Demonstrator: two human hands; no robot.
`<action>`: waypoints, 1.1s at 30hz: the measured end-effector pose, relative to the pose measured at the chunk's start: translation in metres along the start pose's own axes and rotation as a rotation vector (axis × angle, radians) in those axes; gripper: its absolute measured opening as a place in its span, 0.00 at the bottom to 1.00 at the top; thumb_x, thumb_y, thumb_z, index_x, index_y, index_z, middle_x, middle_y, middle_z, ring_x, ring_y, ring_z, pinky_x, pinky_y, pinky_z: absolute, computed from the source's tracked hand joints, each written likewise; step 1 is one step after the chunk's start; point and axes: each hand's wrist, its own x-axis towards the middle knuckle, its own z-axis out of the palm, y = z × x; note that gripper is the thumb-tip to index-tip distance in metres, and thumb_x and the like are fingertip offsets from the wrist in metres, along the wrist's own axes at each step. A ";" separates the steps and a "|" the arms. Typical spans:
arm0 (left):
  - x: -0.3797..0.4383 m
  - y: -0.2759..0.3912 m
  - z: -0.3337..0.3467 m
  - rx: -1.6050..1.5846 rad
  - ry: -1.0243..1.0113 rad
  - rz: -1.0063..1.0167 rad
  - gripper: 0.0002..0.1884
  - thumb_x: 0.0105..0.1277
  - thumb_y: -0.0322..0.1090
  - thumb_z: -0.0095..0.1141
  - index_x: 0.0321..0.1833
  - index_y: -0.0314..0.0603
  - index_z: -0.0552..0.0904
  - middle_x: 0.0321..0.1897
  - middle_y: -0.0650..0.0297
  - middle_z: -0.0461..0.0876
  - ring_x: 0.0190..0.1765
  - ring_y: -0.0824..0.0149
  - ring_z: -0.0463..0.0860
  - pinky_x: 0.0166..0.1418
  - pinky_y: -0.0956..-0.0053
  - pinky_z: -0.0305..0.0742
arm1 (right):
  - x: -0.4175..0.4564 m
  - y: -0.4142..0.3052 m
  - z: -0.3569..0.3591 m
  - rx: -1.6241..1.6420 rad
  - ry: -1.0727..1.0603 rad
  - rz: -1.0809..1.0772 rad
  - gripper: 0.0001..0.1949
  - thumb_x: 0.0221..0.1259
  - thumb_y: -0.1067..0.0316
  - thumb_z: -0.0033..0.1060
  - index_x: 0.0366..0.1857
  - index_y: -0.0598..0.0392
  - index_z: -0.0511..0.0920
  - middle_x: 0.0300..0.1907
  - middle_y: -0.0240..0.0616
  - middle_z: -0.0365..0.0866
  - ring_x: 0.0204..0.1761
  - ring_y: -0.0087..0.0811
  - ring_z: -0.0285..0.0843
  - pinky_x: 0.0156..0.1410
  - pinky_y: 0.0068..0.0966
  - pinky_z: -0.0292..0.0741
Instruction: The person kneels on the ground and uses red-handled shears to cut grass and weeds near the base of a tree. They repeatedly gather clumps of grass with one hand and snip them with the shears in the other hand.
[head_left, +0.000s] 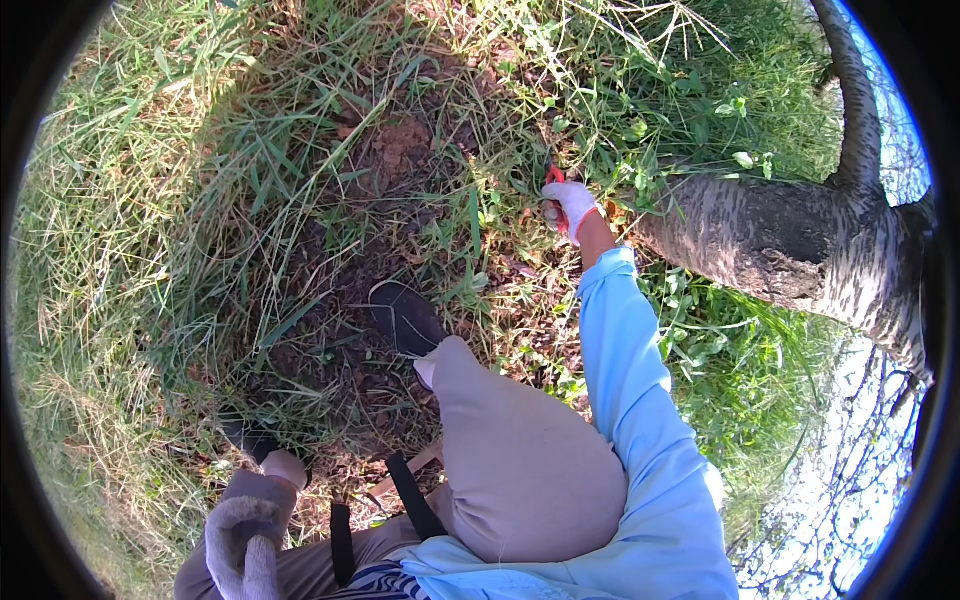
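My right hand (571, 206), in a white glove with a red cuff edge, is closed around a red-handled hand tool (556, 175). The tool's far end goes into grass and leafy weeds (637, 131), so its working part is mostly hidden. Just right of this hand is the base of a tree trunk (750, 232). My left hand (244, 540), in a greyish glove, is at the lower left over my trouser leg. Its thumb stands apart from the curved fingers, and I see nothing between them.
My dark shoe (409, 319) stands on bare soil with cut grass (352, 300). The other shoe (251, 435) is partly under grass at left. Black straps (414, 495) hang by my lap. A branch (859, 97) rises from the trunk at the upper right. Tall grass (127, 225) covers the left side.
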 end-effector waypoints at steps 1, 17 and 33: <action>0.000 -0.002 0.000 -0.029 -0.008 0.005 0.17 0.72 0.35 0.51 0.57 0.30 0.75 0.54 0.53 0.77 0.56 0.58 0.76 0.64 0.64 0.69 | -0.002 0.003 -0.004 -0.013 0.003 0.004 0.08 0.55 0.70 0.59 0.27 0.50 0.67 0.16 0.30 0.66 0.13 0.25 0.60 0.17 0.27 0.56; -0.003 -0.018 -0.003 -0.190 -0.027 -0.004 0.17 0.72 0.32 0.51 0.59 0.30 0.72 0.56 0.49 0.75 0.60 0.53 0.76 0.67 0.57 0.71 | -0.038 0.029 -0.007 -0.352 0.182 -0.024 0.05 0.53 0.69 0.57 0.25 0.57 0.72 0.19 0.37 0.71 0.15 0.31 0.67 0.19 0.29 0.65; -0.003 -0.020 -0.005 -0.183 -0.052 0.013 0.17 0.72 0.32 0.50 0.60 0.31 0.71 0.57 0.49 0.75 0.61 0.53 0.75 0.68 0.57 0.69 | 0.013 0.005 0.013 -0.522 0.174 -0.117 0.06 0.53 0.68 0.56 0.26 0.55 0.70 0.15 0.32 0.66 0.14 0.27 0.64 0.18 0.30 0.60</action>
